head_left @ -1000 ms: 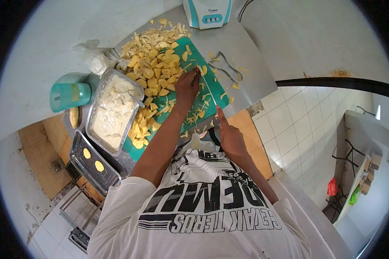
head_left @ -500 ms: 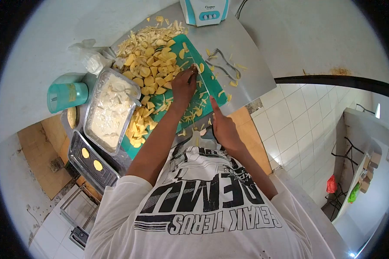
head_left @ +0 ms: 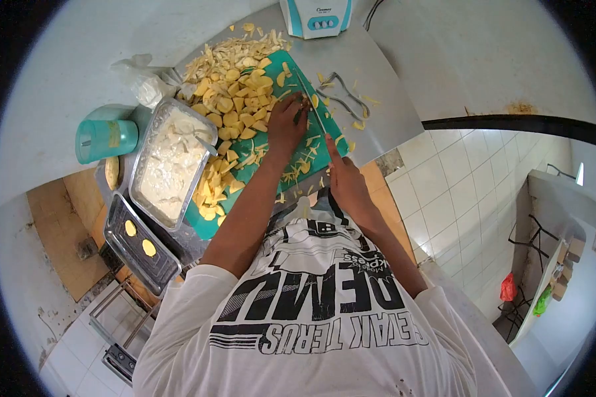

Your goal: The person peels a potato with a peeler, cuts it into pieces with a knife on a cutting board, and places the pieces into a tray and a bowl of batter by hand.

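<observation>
My right hand (head_left: pixel 347 184) grips a knife (head_left: pixel 317 111) with its index finger stretched along it. The long thin blade points away from me over the green cutting board (head_left: pixel 321 149). Beside the blade, the bent fingers of my left hand (head_left: pixel 287 124) press on a pale potato piece, mostly hidden under them. Thin potato strips (head_left: pixel 291 175) lie scattered on the board around both hands. Left of my left hand is a heap of peeled, cut potato pieces (head_left: pixel 235 102), with more cut potato (head_left: pixel 208 196) nearer to me.
A tray of white batter (head_left: pixel 169 165) stands left of the board, above a dark tray (head_left: pixel 122 231) with two yellow slices. Farther left is a teal container (head_left: pixel 106 141). Peelings (head_left: pixel 228 54), metal tongs (head_left: pixel 344 92) and a white-and-teal appliance (head_left: pixel 318 18) lie toward the back.
The knife has slid forward, away from me, and its blade now reaches past my left fingers. My right hand has moved slightly up with it. My left hand stays near the same spot.
</observation>
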Demonstrator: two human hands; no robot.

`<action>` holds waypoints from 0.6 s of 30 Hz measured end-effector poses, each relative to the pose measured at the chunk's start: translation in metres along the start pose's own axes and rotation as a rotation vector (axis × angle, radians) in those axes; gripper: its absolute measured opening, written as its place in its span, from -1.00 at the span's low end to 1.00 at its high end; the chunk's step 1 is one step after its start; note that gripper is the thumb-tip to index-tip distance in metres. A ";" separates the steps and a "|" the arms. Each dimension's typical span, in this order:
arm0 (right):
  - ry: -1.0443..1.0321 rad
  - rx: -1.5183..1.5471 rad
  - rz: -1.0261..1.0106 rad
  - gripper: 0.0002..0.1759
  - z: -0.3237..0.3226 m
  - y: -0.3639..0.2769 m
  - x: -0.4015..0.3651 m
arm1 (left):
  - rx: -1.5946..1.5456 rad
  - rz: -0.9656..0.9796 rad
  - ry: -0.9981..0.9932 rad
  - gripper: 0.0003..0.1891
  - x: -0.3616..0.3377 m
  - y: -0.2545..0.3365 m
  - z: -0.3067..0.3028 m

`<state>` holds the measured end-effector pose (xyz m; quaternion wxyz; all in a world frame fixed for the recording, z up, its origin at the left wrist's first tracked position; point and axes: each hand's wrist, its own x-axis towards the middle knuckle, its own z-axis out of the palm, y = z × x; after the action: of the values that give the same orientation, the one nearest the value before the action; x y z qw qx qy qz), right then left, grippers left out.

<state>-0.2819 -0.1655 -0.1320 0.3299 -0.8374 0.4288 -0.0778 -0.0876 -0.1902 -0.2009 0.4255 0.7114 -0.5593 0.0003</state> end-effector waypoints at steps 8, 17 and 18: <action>-0.141 0.024 0.094 -0.23 -0.014 -0.006 0.013 | -0.002 0.000 -0.100 -0.69 0.004 0.009 -0.007; -0.118 -0.070 0.075 -0.17 -0.015 0.000 0.032 | 0.020 0.015 -0.088 -0.68 0.007 0.010 -0.007; -0.125 -0.044 0.104 -0.16 -0.016 0.000 0.032 | 0.030 0.023 -0.085 -0.68 0.006 0.009 -0.005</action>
<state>-0.2685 -0.1981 -0.1248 0.3413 -0.8242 0.4519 0.0012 -0.0900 -0.1921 -0.1886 0.3905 0.7106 -0.5851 -0.0167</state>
